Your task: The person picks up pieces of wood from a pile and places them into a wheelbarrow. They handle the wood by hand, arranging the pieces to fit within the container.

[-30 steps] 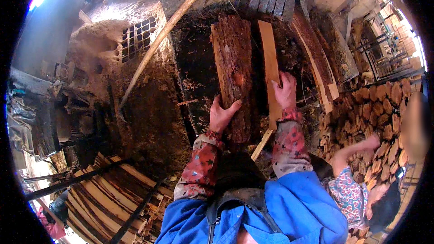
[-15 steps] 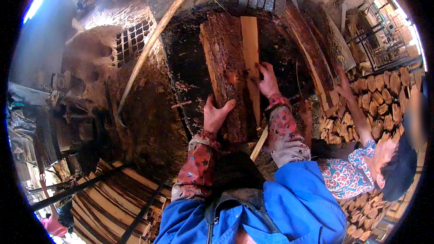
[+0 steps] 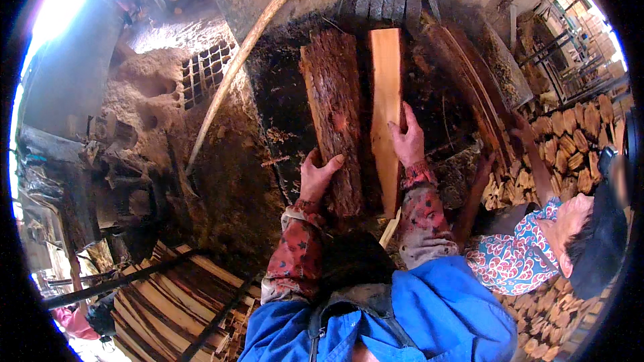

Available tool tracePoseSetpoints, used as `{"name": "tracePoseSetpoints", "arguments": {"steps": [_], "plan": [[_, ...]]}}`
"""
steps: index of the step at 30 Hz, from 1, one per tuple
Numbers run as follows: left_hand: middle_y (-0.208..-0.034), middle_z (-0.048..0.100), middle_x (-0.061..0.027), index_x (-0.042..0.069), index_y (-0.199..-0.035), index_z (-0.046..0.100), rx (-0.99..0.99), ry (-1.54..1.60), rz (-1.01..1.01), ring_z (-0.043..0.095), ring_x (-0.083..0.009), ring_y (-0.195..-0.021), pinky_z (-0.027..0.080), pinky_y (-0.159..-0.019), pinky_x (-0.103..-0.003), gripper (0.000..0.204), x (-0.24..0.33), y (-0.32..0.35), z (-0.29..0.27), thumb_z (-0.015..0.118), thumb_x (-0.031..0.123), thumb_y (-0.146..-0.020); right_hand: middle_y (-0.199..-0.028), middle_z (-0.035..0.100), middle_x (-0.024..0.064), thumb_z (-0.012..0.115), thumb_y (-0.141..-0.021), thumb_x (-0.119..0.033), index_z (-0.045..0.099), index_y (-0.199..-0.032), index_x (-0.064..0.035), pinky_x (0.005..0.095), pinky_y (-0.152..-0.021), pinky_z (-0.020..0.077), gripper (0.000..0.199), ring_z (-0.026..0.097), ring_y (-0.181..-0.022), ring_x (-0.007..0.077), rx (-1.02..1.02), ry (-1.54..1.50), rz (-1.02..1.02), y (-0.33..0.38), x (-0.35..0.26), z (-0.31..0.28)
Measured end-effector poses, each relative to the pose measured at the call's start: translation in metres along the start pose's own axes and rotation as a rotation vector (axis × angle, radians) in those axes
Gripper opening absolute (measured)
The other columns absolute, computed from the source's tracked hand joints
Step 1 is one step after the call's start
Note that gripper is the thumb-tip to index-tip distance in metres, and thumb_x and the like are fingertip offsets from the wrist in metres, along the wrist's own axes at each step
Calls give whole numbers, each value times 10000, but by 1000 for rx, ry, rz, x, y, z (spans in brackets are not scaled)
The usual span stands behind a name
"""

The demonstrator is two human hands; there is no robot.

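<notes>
A thick log with rough reddish-brown bark (image 3: 335, 114) lies lengthwise in front of me. My left hand (image 3: 316, 175) grips its near left side, thumb over the bark. Right beside it is a pale, flat wooden plank (image 3: 386, 104). My right hand (image 3: 407, 139) is closed on the plank's right edge, fingers wrapped over it. Both pieces point away from me toward a dark, sooty surface (image 3: 285, 94). My sleeves are red-patterned, over a blue garment.
A long thin pole (image 3: 245, 53) leans diagonally at left. A person in a floral shirt (image 3: 520, 255) bends in at right, a hand on leaning dark slabs (image 3: 469, 94). Stacked firewood (image 3: 570, 134) fills the right; split planks (image 3: 168, 302) lie lower left. A metal grate (image 3: 204, 77) sits upper left.
The log and plank have shifted further away from me and my hands moved along with them. The person at right has leaned in closer and reached toward the leaning slabs.
</notes>
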State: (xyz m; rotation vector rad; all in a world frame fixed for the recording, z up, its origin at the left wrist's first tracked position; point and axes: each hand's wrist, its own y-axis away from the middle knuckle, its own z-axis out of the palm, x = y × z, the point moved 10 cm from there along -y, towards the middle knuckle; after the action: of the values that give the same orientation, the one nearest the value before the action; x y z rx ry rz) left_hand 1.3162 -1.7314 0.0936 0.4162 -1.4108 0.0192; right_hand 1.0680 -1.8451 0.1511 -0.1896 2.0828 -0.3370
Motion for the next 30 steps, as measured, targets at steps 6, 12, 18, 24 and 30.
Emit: {"name": "tracePoseSetpoints", "arguments": {"steps": [6, 12, 18, 24, 30], "plan": [[-1141, 657, -120, -75, -1257, 539, 3, 41, 21, 623, -182, -1003, 491, -899, -315, 712, 10, 14, 1, 839, 312, -741, -1234, 637, 179, 641, -883, -116, 498, -1337, 20, 341, -951, 469, 495, 610, -1150, 283, -137, -149, 73, 4, 40, 27], [-1136, 658, -126, -76, -1253, 537, 7, -5, 24, 625, -185, -999, 493, -896, -317, 700, -12, 12, -8, 831, 309, -748, -1154, 651, 189, 655, -862, -133, 557, -1259, 24, 384, -905, 498, 438, 627, -1079, 326, -332, -130, 122, 7, 29, 43], [-1134, 658, -136, -83, -1250, 531, 37, -32, 14, 623, -191, -1006, 491, -901, -321, 711, -1, 18, -12, 836, 312, -743, -1068, 648, 187, 697, -826, -177, 667, -1101, -38, 410, -853, 521, 310, 632, -987, 354, -135, 326, -160, 27, -46, 17], [-1151, 653, -145, -83, -1251, 530, 33, -43, 44, 617, -193, -1030, 487, -912, -322, 739, -15, 6, -14, 844, 335, -728, -1321, 498, 220, 714, -805, -164, 532, -1306, -26, 444, -1023, 418, 550, 480, -1224, 409, 28, 528, -190, -31, 1, -33], [-1170, 649, -150, -81, -1259, 524, 32, -113, 26, 619, -218, -1052, 479, -934, -335, 766, -14, -10, -8, 841, 357, -717, -1407, 444, 218, 718, -787, -324, 329, -1472, -116, 553, -1073, 345, 815, 470, -1253, 417, -342, 916, 51, -94, 118, -21]]}}
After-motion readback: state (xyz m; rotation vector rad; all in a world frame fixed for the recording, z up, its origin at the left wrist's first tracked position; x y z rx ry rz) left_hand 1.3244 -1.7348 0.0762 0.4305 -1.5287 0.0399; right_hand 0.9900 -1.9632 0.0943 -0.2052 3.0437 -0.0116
